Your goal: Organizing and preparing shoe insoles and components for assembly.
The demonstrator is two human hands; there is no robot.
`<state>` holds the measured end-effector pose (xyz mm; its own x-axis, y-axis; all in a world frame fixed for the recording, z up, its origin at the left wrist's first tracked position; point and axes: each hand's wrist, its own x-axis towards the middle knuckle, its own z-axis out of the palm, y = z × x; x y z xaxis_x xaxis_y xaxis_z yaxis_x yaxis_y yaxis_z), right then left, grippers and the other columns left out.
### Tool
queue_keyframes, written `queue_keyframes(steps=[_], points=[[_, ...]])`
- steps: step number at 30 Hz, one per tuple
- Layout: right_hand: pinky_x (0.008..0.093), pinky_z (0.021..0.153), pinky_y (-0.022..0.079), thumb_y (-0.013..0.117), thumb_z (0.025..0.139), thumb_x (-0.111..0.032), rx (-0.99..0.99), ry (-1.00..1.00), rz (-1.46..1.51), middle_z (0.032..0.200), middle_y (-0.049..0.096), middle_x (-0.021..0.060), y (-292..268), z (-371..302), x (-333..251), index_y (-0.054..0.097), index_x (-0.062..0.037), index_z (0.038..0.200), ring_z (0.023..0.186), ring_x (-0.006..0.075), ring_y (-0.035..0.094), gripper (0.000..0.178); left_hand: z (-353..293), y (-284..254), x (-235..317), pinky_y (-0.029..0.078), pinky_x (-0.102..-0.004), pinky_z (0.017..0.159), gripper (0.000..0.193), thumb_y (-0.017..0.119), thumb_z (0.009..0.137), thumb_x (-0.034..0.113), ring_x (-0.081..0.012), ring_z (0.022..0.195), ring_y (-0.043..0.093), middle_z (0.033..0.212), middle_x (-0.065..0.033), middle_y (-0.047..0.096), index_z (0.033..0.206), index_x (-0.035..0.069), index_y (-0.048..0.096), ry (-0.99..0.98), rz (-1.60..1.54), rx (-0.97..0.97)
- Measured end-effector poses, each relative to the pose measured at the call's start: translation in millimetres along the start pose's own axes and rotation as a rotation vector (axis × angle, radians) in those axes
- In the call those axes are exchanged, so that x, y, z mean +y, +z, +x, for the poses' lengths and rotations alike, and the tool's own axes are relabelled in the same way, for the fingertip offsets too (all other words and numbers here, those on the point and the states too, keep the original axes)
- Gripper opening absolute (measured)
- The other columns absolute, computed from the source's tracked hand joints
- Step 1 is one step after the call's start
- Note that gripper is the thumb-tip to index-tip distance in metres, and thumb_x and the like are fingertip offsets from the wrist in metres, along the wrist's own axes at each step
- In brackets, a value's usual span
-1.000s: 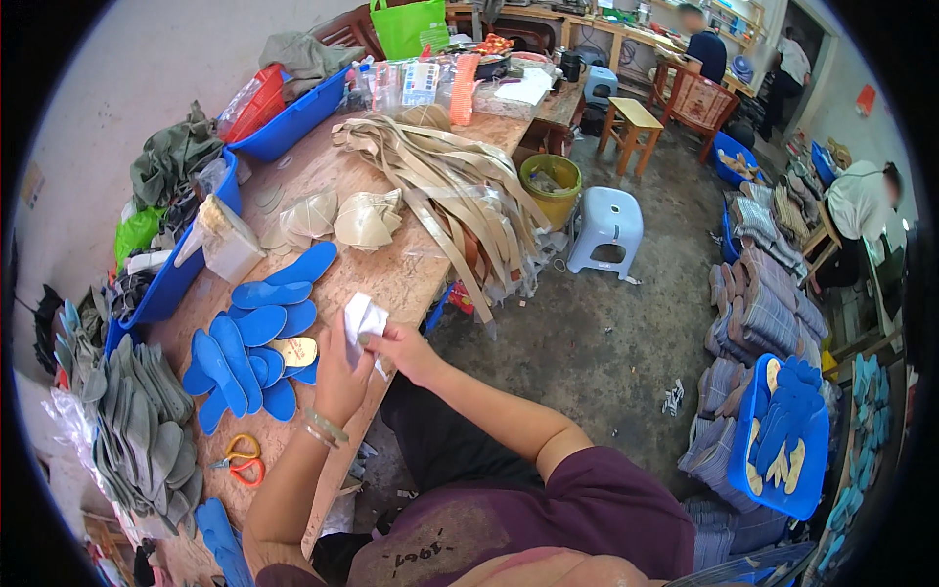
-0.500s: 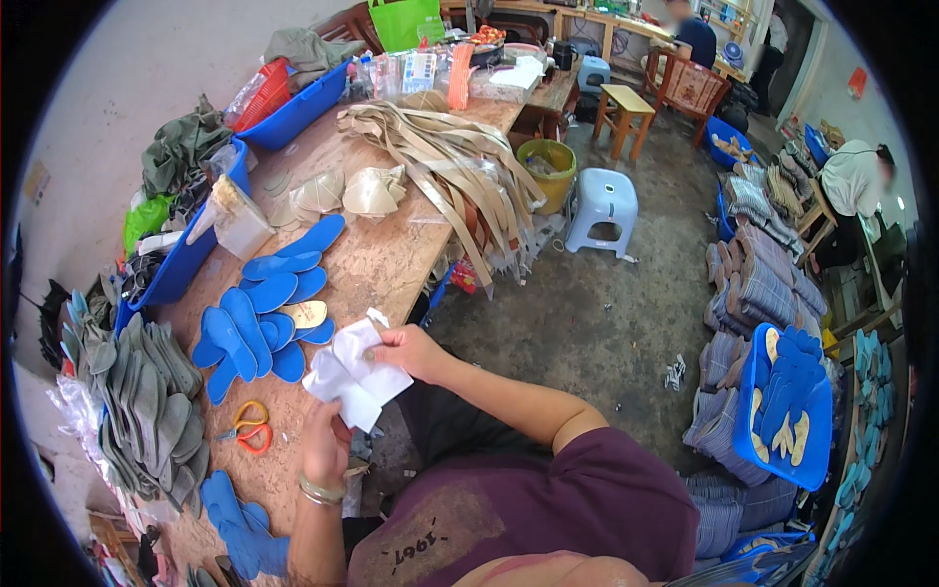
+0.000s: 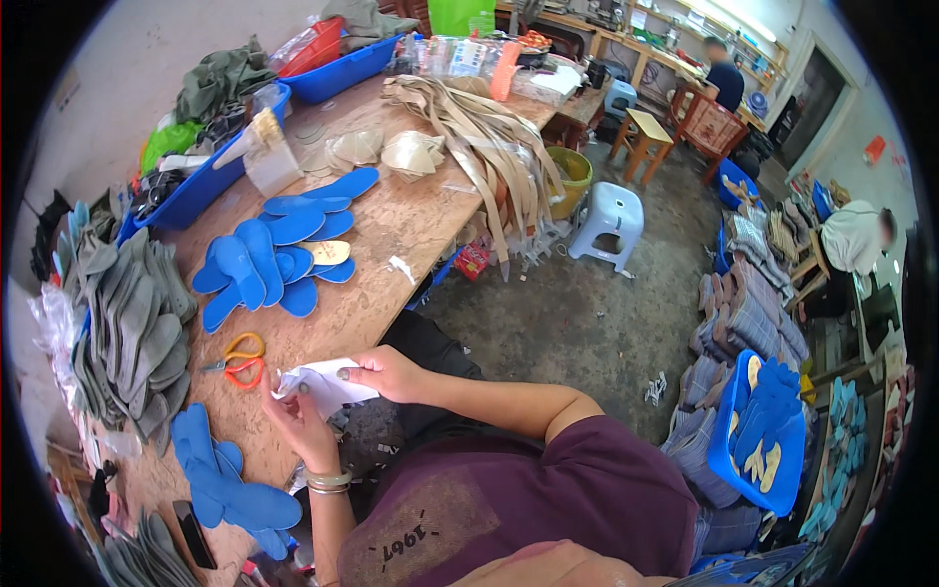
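Observation:
A creased white sheet of paper (image 3: pixel 333 384) is held between my two hands just off the table's near edge. My left hand (image 3: pixel 301 423) grips its left end, the thumb pressed on the sheet. On the opposite end my right hand (image 3: pixel 384 374) pinches it between thumb and fingers. Close to my left hand lie scissors (image 3: pixel 243 362) with orange and red handles. Beyond them is a spread pile of blue insoles (image 3: pixel 256 259), with one pale yellow insole (image 3: pixel 330 252) among them. More blue insoles (image 3: pixel 230 479) lie left of my left forearm.
Grey shoe pieces (image 3: pixel 137 333) are stacked along the table's left side. Tan strips (image 3: pixel 479 137) hang over its far right edge, near a yellow-green bucket (image 3: pixel 570 181). A pale blue stool (image 3: pixel 608 227) stands on the floor. At right is a blue crate of insoles (image 3: pixel 721 430).
Both hands have come down and nearer to me with the paper, which now looks more folded. A small white scrap shows on the table's edge. The view has shifted.

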<state>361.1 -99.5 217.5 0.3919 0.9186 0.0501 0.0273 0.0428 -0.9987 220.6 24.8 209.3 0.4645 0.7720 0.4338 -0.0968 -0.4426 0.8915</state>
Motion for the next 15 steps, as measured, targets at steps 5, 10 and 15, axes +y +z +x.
queue_keyframes(steps=[5,10,15], points=[[0.0253,0.069,0.048,0.053,0.095,-0.005,0.065,-0.333,-0.043,0.087,0.067,0.0101,34,-2,-4,0.054,-0.0042,0.134,0.078,0.0059,0.055,0.040,-2,-23,-12,0.042,-0.0319,0.085,0.043,0.049,0.100,0.010,-0.0174,0.100,0.051,0.113,-0.0076,0.052,0.141,0.003,0.041,0.062,0.322,-0.088],[0.0323,0.089,0.049,0.055,0.091,0.001,-0.124,-0.356,-0.060,0.116,0.067,0.0178,43,-10,-18,0.057,-0.0015,0.129,0.108,0.0252,0.065,0.038,-7,-31,1,0.038,-0.0348,0.104,0.044,0.042,0.103,0.014,-0.0231,0.122,0.052,0.133,-0.0145,0.053,0.144,-0.002,0.037,-0.103,-0.165,-0.039],[0.0309,0.075,0.050,0.054,0.094,-0.006,-0.063,-0.487,-0.037,0.090,0.067,0.0161,42,-15,-24,0.062,0.0009,0.118,0.083,0.0119,0.062,0.026,-13,-41,26,0.045,-0.0264,0.086,0.029,0.046,0.103,0.014,-0.0102,0.099,0.054,0.116,-0.0038,0.059,0.123,-0.004,0.059,-0.313,-0.050,0.122]])
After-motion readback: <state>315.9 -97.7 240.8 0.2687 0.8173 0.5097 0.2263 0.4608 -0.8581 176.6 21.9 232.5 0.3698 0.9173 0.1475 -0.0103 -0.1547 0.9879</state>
